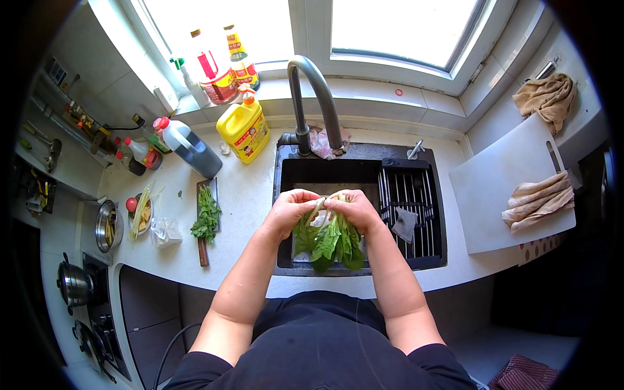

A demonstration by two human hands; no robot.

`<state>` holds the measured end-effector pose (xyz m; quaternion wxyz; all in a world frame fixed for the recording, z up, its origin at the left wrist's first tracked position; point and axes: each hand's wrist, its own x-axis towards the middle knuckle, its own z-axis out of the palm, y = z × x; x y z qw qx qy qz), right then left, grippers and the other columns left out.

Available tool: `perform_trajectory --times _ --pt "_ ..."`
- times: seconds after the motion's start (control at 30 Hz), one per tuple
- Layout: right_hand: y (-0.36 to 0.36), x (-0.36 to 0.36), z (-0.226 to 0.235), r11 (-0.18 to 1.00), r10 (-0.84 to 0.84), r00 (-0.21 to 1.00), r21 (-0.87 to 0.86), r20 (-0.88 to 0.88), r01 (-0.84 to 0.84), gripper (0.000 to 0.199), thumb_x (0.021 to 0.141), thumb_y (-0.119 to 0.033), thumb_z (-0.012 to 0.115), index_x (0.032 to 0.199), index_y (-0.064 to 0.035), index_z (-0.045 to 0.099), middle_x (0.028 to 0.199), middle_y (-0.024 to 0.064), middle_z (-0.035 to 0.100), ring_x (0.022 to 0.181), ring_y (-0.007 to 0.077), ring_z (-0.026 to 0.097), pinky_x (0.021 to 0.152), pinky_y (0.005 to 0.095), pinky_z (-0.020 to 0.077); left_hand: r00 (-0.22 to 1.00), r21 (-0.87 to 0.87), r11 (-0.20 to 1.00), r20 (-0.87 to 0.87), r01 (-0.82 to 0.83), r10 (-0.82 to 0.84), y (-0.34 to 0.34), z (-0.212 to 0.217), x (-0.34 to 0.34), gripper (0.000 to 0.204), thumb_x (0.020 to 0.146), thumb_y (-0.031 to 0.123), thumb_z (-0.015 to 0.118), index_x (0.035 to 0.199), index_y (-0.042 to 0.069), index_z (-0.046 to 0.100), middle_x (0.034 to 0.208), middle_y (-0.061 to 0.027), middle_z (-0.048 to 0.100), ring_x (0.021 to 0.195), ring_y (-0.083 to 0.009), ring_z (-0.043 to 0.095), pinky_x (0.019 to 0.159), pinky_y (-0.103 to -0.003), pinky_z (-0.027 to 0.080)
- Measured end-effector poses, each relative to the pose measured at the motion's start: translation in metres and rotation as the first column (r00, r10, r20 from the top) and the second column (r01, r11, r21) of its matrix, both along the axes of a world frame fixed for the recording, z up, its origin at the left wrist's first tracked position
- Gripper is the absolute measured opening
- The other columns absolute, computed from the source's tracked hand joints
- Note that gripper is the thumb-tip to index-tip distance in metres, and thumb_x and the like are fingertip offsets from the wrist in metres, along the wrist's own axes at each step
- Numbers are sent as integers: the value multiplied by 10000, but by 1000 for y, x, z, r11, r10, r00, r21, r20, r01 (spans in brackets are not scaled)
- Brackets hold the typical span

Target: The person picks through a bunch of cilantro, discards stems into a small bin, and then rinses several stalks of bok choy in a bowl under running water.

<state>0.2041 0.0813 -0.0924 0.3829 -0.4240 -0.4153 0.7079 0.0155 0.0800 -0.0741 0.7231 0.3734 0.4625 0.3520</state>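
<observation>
Both my hands are over the black sink, close together, gripping the pale stem ends of a bunch of leafy greens. My left hand pinches the stems on one side, with its fingers closed. Opposite it, my right hand is closed on the stems too. The broad green leaves hang down toward me, hiding part of the sink's bottom. Behind my hands rises the curved grey faucet, its spout reaching over the sink's back edge.
Left on the counter lie a knife with chopped greens, a plastic bag, a dark-filled jug and a yellow bottle. A rack holding a grey cloth spans the sink's right. Further right leans a white cutting board.
</observation>
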Motion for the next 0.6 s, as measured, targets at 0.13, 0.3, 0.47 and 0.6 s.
perform_trajectory --times 0.13,0.3,0.47,0.6 --pt "1 3 -4 999 -29 996 -49 -86 25 177 758 -87 679 889 19 624 778 81 648 657 123 606 610 244 501 996 -37 996 40 -75 77 0 -1 1 154 850 69 575 978 1 519 846 -93 621 694 -145 597 638 -271 509" --pt "-1 -1 -1 1000 -21 998 -13 -51 20 250 751 -88 700 952 40 622 804 86 652 686 134 618 627 247 507 997 -1 997 -15 -81 81 0 2 4 150 858 95 580 963 18 505 811 -71 603 694 -128 585 637 -247 498" --pt "-5 -6 -1 999 -49 997 5 -58 50 244 731 -108 727 914 31 643 789 73 650 680 112 601 620 239 490 990 133 991 -139 7 12 -3 0 11 177 812 106 637 935 23 541 828 -46 583 720 -99 559 648 -232 475" --pt "-3 -3 1 996 -87 995 -21 -57 85 226 723 -103 731 885 30 647 785 70 648 671 114 602 620 241 495 866 414 892 -497 183 54 -3 -8 7 223 730 128 719 883 30 590 800 -34 608 712 -88 559 654 -239 474"
